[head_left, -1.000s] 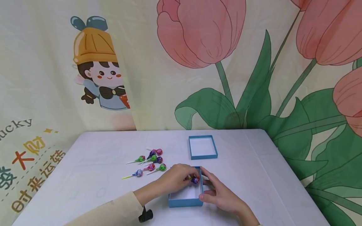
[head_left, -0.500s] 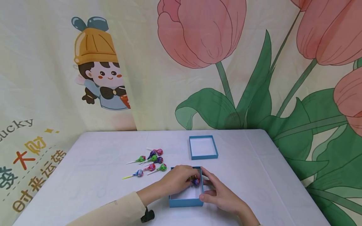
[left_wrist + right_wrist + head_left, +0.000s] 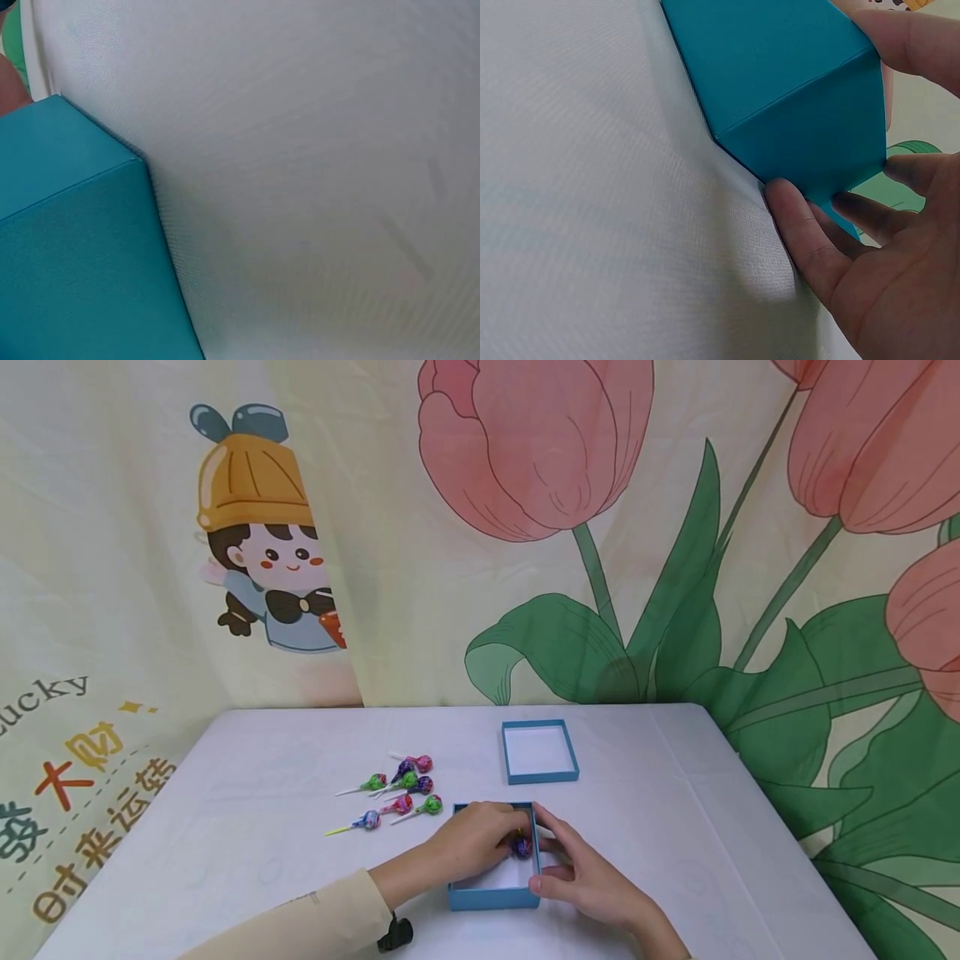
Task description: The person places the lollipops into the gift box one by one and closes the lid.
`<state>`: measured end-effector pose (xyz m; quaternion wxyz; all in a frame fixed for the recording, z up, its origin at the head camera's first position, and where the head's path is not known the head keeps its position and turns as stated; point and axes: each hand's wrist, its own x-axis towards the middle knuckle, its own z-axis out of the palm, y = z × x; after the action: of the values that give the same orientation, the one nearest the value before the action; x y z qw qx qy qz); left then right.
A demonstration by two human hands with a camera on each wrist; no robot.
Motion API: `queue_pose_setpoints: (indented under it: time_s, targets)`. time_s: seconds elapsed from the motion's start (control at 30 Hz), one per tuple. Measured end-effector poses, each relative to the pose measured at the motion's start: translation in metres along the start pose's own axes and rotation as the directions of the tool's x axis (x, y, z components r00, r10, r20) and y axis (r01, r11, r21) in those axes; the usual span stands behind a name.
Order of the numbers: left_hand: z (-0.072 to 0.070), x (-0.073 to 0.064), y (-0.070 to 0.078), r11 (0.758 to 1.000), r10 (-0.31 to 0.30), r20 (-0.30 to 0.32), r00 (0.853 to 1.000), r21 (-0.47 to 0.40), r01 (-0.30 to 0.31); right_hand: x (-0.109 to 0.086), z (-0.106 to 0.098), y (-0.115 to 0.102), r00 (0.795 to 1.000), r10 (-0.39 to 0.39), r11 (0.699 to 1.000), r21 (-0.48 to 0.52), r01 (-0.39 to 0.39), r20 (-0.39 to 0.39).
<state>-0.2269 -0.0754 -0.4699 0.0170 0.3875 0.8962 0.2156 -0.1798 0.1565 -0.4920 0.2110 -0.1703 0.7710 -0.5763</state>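
Observation:
A shallow blue square box point(image 3: 493, 898) with a white inside stands at the near middle of the table. My left hand point(image 3: 472, 837) reaches into it from the left, fingers curled down around a purple-wrapped lollipop point(image 3: 521, 847); the fingertips and the stick are hidden. At the box's right wall, my right hand point(image 3: 592, 877) grips it with the thumb near the front corner and the fingers toward the back. In the right wrist view, fingers point(image 3: 802, 232) touch the blue outer wall. The left wrist view has only the box's outer corner point(image 3: 90, 157), not my left fingers.
Several wrapped lollipops point(image 3: 408, 781) lie loosely grouped on the white table point(image 3: 255, 827), left of the box. A second blue square tray, probably the lid point(image 3: 542, 776), lies open side up behind the box. A printed curtain point(image 3: 390, 527) hangs behind the table.
Inside the box, my left hand has shifted slightly right and toward me, and the purple lollipop has come slightly nearer. My right hand stays on the box wall.

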Motion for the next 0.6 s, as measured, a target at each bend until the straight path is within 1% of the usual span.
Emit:
queue_pose_setpoints:
  time_s: [0.2,0.4,0.6]
  targets:
    - [-0.0005,-0.0008,0.0025,1.0,0.0,-0.002,1.0,0.01,0.0,-0.0001,-0.0001,0.001,1.0,-0.014,1.0,-0.002,0.014,0.0]
    - [-0.0018,-0.0009,0.0013,1.0,0.004,-0.009,1.0,-0.011,-0.004,0.0002,0.0001,0.0015,1.0,-0.005,1.0,0.007,0.005,0.004]
    - [-0.009,-0.0015,0.0005,1.0,0.003,-0.015,1.0,-0.023,-0.003,-0.0001,0.0001,0.0009,1.0,-0.003,1.0,0.018,0.003,0.004]
